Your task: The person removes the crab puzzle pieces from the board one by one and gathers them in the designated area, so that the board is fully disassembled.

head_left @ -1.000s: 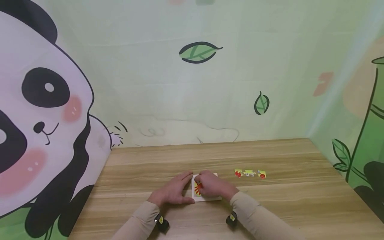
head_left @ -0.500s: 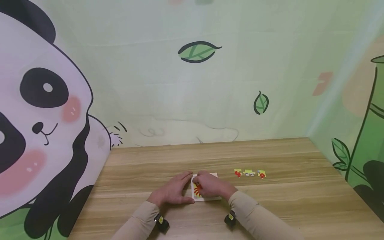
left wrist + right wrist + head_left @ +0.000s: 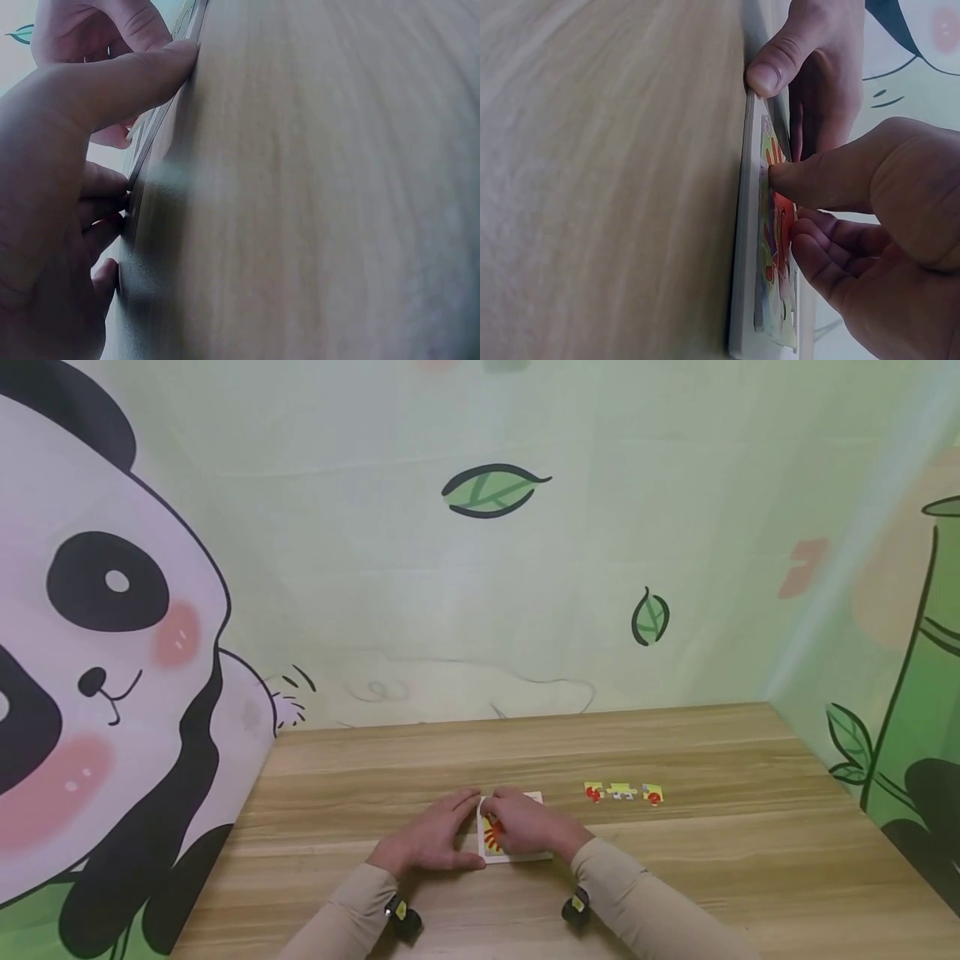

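A small white-rimmed puzzle board (image 3: 517, 858) lies flat on the table in the head view. My left hand (image 3: 427, 835) rests at its left edge, thumb by the near corner and fingers by the far one. Over the board is my right hand (image 3: 521, 822), its fingers bent. In the right wrist view, the right thumb and fingertips pinch a red and yellow puzzle piece (image 3: 784, 214) that sits within the colourful picture. Several other pieces are in the board there. Much of the picture is hidden under the right hand in the head view.
Three loose puzzle pieces lie right of the board: a left one (image 3: 593, 792), a middle one (image 3: 622, 791) and a right one (image 3: 652, 794). The wooden table (image 3: 360, 760) ends at a printed panda backdrop (image 3: 360, 568).
Both hands keep their places at the board, and the loose pieces lie as before. Only the head view has shifted very slightly.
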Demonstrator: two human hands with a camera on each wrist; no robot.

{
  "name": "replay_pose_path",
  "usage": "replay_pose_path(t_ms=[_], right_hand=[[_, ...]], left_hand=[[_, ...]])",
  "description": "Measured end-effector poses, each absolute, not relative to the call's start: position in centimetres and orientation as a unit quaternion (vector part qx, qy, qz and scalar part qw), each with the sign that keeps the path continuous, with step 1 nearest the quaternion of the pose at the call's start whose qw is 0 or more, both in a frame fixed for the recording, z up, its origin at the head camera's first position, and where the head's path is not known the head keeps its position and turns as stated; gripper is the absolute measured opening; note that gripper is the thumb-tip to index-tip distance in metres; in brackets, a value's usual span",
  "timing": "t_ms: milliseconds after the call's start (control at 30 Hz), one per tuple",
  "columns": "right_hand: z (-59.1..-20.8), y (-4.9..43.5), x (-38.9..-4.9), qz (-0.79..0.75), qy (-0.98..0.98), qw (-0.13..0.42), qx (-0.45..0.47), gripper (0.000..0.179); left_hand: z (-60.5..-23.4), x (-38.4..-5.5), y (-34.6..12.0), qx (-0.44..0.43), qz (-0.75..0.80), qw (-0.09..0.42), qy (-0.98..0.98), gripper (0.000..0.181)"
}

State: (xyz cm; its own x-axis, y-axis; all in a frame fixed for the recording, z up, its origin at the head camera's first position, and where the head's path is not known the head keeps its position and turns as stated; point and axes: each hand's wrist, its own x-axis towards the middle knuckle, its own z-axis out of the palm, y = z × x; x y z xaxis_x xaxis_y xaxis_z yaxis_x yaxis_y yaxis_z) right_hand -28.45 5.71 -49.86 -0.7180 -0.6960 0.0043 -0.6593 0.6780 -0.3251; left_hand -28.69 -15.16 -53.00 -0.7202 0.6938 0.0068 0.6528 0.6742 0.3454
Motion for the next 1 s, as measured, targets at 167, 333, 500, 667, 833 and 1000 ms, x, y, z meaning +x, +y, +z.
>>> replay_pose_path(t_ms=[167,333,500,667,833,1000], right_hand=[[-49.8,5.75,-28.44,-0.164,0.918,0.067,-0.355,0.033],[-49.92,5.85,-28.49,-0.178,0.919,0.07,-0.345,0.038],[-50.1,5.94,-28.5,-0.183,0.921,0.076,-0.336,0.04],[-50.36,6.05,-28.58,-0.192,0.923,0.079,-0.325,0.039],[-50.47,6.16,-28.6,-0.194,0.924,0.077,-0.32,0.038],[-50.36,6.16,-28.6,-0.194,0.925,0.071,-0.319,0.038]], left_hand=[[-52.91,-28.72,-15.13,0.364,0.16,0.067,0.915,0.099],[-52.97,-28.83,-15.12,0.361,0.152,0.068,0.917,0.099],[-53.05,-28.78,-15.13,0.361,0.151,0.065,0.918,0.098],[-53.0,-28.62,-15.08,0.362,0.152,0.066,0.918,0.098],[-53.07,-28.6,-15.06,0.363,0.151,0.065,0.917,0.099],[-53.09,-28.65,-15.04,0.363,0.149,0.064,0.918,0.099]])
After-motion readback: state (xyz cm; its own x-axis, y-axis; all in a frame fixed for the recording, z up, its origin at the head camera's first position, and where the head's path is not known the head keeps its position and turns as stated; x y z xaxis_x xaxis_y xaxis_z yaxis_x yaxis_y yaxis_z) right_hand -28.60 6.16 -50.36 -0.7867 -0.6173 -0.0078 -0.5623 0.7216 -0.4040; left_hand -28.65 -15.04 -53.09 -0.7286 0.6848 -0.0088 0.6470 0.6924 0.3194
